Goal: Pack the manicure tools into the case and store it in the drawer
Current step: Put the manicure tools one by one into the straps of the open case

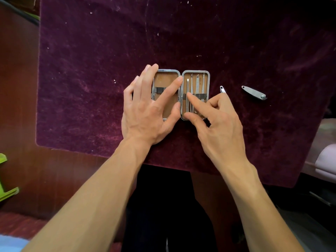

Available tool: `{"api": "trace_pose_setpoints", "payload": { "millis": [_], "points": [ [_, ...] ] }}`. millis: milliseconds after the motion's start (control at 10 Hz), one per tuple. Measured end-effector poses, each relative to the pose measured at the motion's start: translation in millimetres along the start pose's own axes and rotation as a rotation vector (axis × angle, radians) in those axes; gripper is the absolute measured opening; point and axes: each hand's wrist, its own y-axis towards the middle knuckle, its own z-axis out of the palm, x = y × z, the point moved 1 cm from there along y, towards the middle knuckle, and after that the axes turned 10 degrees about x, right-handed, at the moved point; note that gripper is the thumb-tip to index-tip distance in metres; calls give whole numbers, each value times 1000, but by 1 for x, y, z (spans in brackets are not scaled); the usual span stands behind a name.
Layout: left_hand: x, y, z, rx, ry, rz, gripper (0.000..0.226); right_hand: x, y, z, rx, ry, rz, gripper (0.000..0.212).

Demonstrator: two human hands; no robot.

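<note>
An open manicure case (196, 72) with a metal rim and tan lining lies flat on the purple velvet cloth (91, 79). Its right half holds several slim metal tools (197, 82) under a dark strap. Its left half shows only a strap. My left hand (145, 110) rests spread over the left half, fingers apart. My right hand (216, 120) touches the tools with index finger and thumb at the strap. A small nail clipper (223, 89) lies just past my right knuckles. A larger nail clipper (254, 92) lies further right.
The velvet cloth covers a dark wooden table (21, 88) whose bare top shows at the left. A green object (5, 180) sits at the left edge. Pale fabric (325, 160) lies beyond the table's right side.
</note>
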Motion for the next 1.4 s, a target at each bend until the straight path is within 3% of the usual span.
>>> {"api": "trace_pose_setpoints", "payload": {
  "millis": [400,700,1400],
  "points": [
    [-2,-1,-3,30,-3,-9,52,1,11,-3,-16,-52,-16,49],
    [-1,0,-2,19,2,-7,52,-10,24,-24,216,-119,-86,66],
    [0,0,-2,13,-5,-6,52,-1,21,-21,219,-149,-27,66]
  ]
}}
